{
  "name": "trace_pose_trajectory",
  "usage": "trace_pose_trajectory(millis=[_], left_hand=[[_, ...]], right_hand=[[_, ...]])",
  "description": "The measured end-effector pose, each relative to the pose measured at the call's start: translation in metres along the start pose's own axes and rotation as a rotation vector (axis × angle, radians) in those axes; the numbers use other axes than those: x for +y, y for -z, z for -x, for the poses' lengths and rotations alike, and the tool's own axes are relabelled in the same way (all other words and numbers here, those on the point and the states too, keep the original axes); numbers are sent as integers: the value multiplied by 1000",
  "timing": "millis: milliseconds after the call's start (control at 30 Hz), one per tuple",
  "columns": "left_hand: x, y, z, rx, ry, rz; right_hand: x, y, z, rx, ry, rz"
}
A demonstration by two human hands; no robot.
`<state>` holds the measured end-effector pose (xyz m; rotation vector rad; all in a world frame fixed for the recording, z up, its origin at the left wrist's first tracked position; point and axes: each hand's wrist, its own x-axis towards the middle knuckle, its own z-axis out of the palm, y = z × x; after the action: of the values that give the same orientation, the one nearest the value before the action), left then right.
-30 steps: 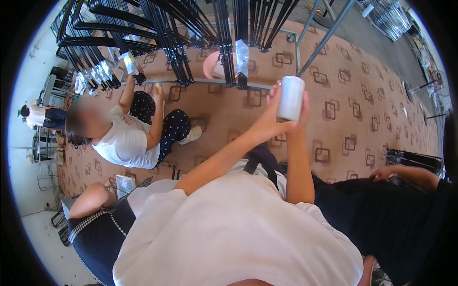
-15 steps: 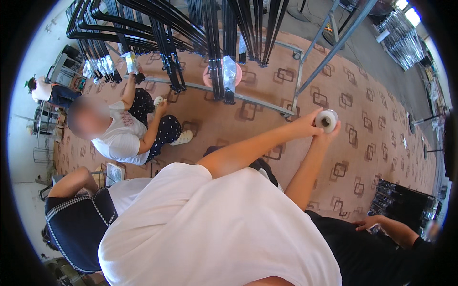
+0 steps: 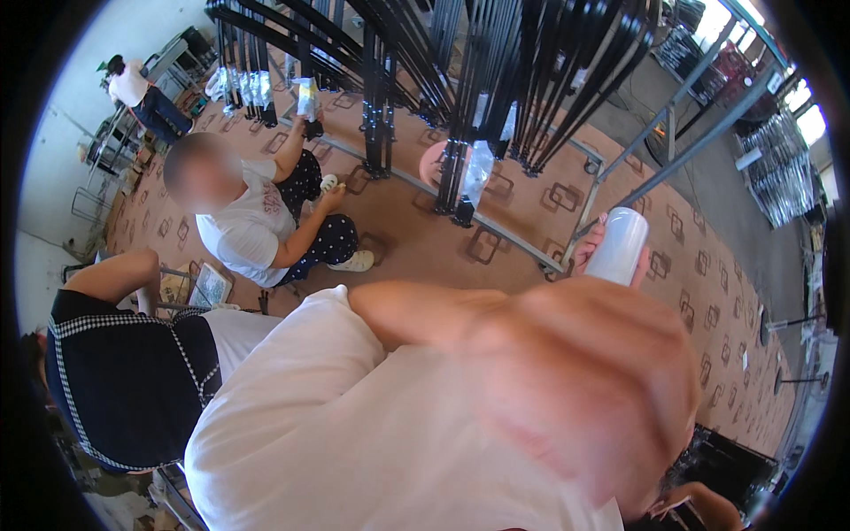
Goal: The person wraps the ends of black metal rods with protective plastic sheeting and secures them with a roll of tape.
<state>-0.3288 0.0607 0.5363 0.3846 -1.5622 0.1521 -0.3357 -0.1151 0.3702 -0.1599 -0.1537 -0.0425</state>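
Note:
A roll of clear wrapping film stands tilted out in front of me on the right. My right hand is closed round it; some fingers show at its two sides, and the forearm is hidden. My left hand is raised close to the camera, large and smeared by motion. Its fingers cannot be made out, nor whether anything is in them. Beyond the roll, bundles of black bent metal tubes hang from a rack, one bundle's lower end wrapped in clear film.
The rack's grey base rail and slanted post stand near the roll. Behind the tubes is a pink basin. A crouching co-worker touches a wrapped tube end; another is close at my left. A hand shows at lower right.
My left hand has left the roll and come up toward the camera. The roll has tipped from end-on to side-on in my right hand. The view has shifted somewhat.

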Motion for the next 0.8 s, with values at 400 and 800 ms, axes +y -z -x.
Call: trace_pose_trajectory(millis=[400,800], left_hand=[[98,25,-25,184,-237,-397],[153,76,-16,291,-298,-512]], right_hand=[[118,-209,-17,-1111,13,-37],[169,-218,-56,-1262,101,-369]])
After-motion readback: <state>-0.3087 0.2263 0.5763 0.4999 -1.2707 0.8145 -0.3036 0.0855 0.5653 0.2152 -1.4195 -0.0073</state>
